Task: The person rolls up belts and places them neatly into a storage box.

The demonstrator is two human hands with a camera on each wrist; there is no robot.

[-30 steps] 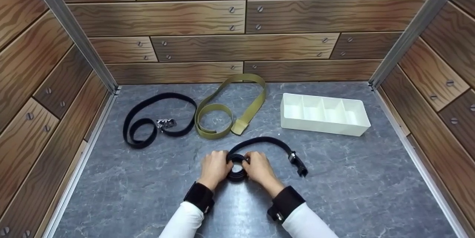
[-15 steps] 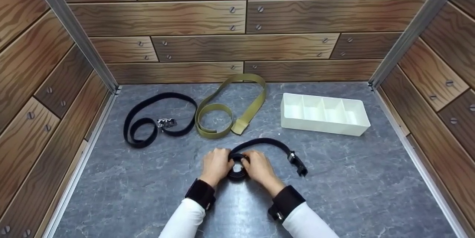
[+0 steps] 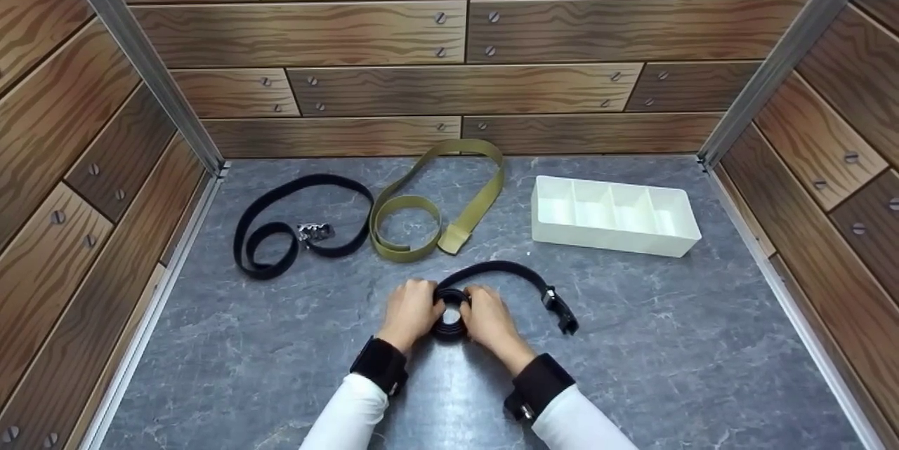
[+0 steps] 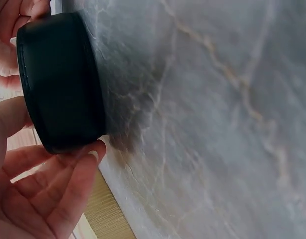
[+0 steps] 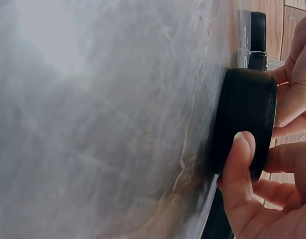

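Note:
A black leather belt is partly wound into a coil (image 3: 449, 333) standing on edge on the grey surface, in front of the person. Its unwound tail curves away to the right and ends in a dark metal buckle (image 3: 560, 309). My left hand (image 3: 409, 313) grips the coil from the left, thumb at the hollow middle. From the right, my right hand (image 3: 489, 319) pinches the opposite side in the same manner. Both wrist views show the smooth outer band of the coil (image 4: 63, 84) close up, with fingertips of both hands around it.
Behind the left hand lies a black belt (image 3: 319, 180) with a silver buckle (image 3: 315, 232), loosely curled. Beside it is a khaki webbing belt (image 3: 407, 202) with a brass-coloured buckle (image 3: 455, 239). A white divided tray (image 3: 618, 238) stands at the back right. Wood-patterned walls (image 3: 379, 92) enclose the surface.
Both hands keep hold of the coil, with only slight finger shifts. The buckle end of the tail has slid a little to the left.

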